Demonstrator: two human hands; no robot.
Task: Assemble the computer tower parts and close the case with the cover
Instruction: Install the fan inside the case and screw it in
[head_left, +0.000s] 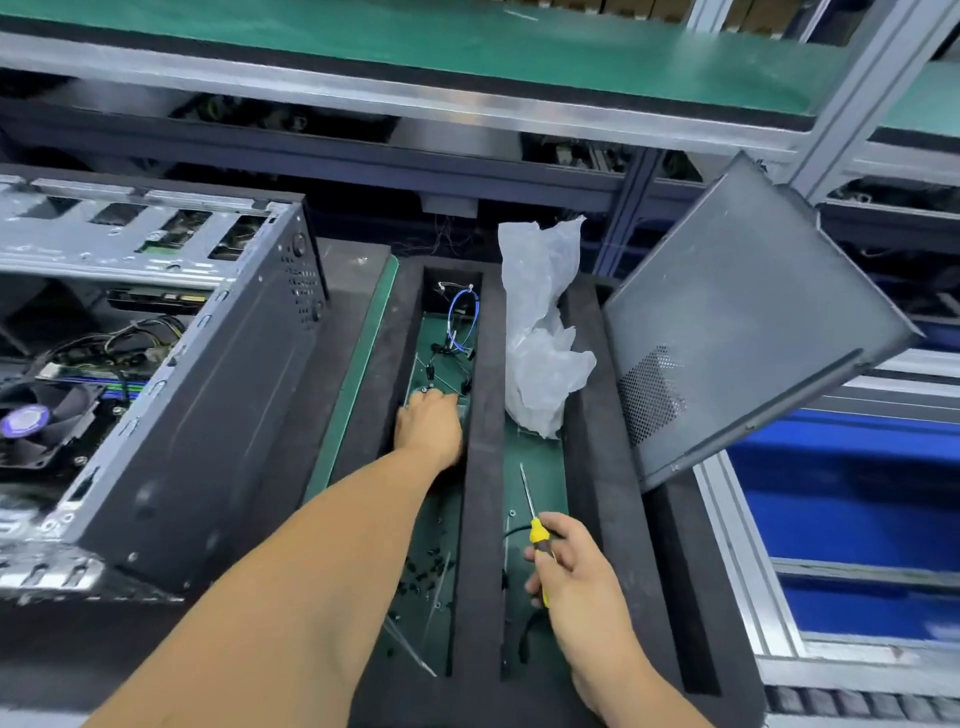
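1. My right hand (569, 558) is curled tight around a screwdriver (535, 530); its yellow-and-black handle sits in my fist and the thin steel shaft points away from me, over the right slot of the foam tray (483, 467).
2. Small black screws (423, 571) lie scattered on the green floor of the left slot, near the tray's front edge.
3. My left hand (428, 426) reaches down into that left slot, palm down; I cannot tell whether the fingers pinch anything.
4. Beyond it lie thin looped wires (460, 327), blue and black.
5. A crumpled clear plastic bag (540, 332) stands in the right slot.
6. The flat dark metal cover (748, 322), perforated at one corner, leans tilted at the tray's right edge.
7. The open case (156, 374), grey steel with a round fan inside, lies left of the tray.
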